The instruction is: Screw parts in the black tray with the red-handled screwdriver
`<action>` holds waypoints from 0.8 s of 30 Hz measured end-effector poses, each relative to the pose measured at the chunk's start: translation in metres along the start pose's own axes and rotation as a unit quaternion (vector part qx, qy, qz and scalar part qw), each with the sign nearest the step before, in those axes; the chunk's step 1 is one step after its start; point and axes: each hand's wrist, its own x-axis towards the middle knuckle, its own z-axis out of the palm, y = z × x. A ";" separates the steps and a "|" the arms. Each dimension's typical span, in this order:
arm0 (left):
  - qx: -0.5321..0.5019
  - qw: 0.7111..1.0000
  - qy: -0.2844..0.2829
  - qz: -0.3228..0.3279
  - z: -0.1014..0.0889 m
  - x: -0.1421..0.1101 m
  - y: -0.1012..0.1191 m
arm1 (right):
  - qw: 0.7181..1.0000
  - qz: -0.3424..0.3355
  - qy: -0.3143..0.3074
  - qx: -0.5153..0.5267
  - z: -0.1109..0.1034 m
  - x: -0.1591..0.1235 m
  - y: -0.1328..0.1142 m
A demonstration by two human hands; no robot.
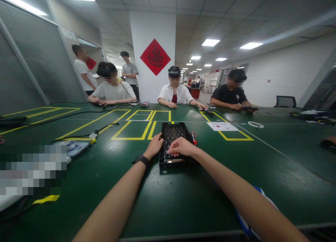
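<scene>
A black open-topped case (162,163) lies on the green table in front of me, with a dark patterned bottom. My left hand (154,146) grips its left wall, fingers closed on the edge, a dark band around the wrist. Over the inside of the case, my right hand (181,147) has its thumb and fingertips pinched together near the front left. Whatever sits between those fingertips is too small to make out. Along the case's front end runs a thin shiny strip (176,161). A red-handled screwdriver (193,138) is against the right side, partly hidden.
Yellow tape outlines (131,138) mark the green table (110,186). Right of the case lie a white paper sheet (222,126) and a white ring (255,125). Cables and a badge-like pouch (75,147) are at left. Several people sit across the table; others stand behind.
</scene>
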 end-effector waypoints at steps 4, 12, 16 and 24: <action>0.001 1.000 0.000 0.003 -0.001 -0.001 0.001 | 0.997 -0.052 -0.037 -0.039 0.005 -0.005 -0.008; 0.000 1.000 0.004 0.009 -0.001 -0.001 0.001 | 0.978 -0.099 -0.043 -0.178 0.008 -0.012 -0.012; -0.002 1.000 0.003 0.009 0.000 -0.001 0.000 | 0.978 -0.086 -0.050 -0.184 0.011 -0.010 -0.006; -0.004 1.000 0.001 0.007 -0.001 -0.001 0.001 | 0.980 -0.058 -0.023 -0.188 0.013 -0.010 -0.005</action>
